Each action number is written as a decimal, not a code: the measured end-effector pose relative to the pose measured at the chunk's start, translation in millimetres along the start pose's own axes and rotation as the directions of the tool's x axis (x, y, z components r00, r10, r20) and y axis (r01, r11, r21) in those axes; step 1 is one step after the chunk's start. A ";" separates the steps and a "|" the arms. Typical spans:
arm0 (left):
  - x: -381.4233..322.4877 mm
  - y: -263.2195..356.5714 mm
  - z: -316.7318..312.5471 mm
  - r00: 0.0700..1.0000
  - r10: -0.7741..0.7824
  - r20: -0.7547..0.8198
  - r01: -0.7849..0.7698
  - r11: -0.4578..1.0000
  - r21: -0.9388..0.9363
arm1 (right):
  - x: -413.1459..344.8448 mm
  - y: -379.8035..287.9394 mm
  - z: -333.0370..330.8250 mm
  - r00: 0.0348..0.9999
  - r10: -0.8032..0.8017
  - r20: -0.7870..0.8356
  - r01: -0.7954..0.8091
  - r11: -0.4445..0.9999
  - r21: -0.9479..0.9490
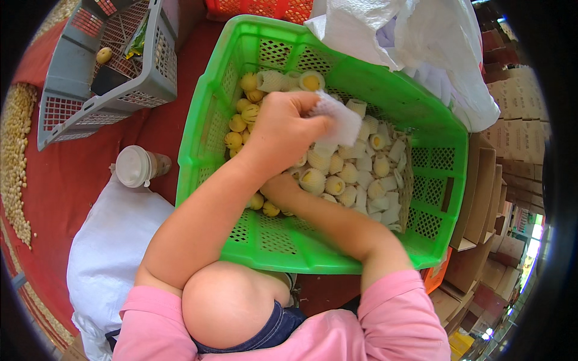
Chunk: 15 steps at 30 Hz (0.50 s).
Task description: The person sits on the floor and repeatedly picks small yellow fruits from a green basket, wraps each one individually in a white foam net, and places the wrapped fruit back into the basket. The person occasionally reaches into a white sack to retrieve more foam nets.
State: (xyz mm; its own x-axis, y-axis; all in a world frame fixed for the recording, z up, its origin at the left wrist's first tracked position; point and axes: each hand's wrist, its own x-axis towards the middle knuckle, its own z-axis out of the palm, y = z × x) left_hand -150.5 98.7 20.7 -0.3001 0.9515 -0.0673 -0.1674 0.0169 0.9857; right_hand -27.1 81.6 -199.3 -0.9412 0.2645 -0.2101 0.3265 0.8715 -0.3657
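My left hand [289, 128] pinches a white foam net sleeve [342, 119] over the middle of a green plastic crate [325, 264]. The sleeve looks slightly blurred. Under my left forearm, my right hand [277, 187] reaches down to the left among the fruit. Its fingers are hidden, so what they touch cannot be told. Bare, round yellow fruit [233, 140], some with dark stripes, lies along the crate's left side. To the right, many fruits wear foam nets, like this wrapped fruit [312, 181], mixed with flattened foam sleeves [390, 207].
A grey plastic crate [160, 54] at the upper left holds one yellow fruit [104, 55]. A lidded cup [134, 166] stands near a white sack [115, 243]. White plastic bags [433, 54] overhang the green crate's back right. Cardboard boxes [478, 198] are stacked to the right.
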 end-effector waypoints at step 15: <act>-4.8 9.2 13.6 0.875 -0.033 0.483 0.249 0.886 -0.391 | -81.9 -6.3 -231.7 0.714 0.516 -0.474 0.422 0.223 0.879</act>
State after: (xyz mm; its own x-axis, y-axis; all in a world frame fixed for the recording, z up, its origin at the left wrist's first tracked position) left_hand -137.8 98.6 32.2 0.1960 0.9805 -0.0171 -0.5898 0.1318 0.7967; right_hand 27.8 150.1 30.4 -0.5444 0.8339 0.0909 -0.2487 -0.0570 -0.9669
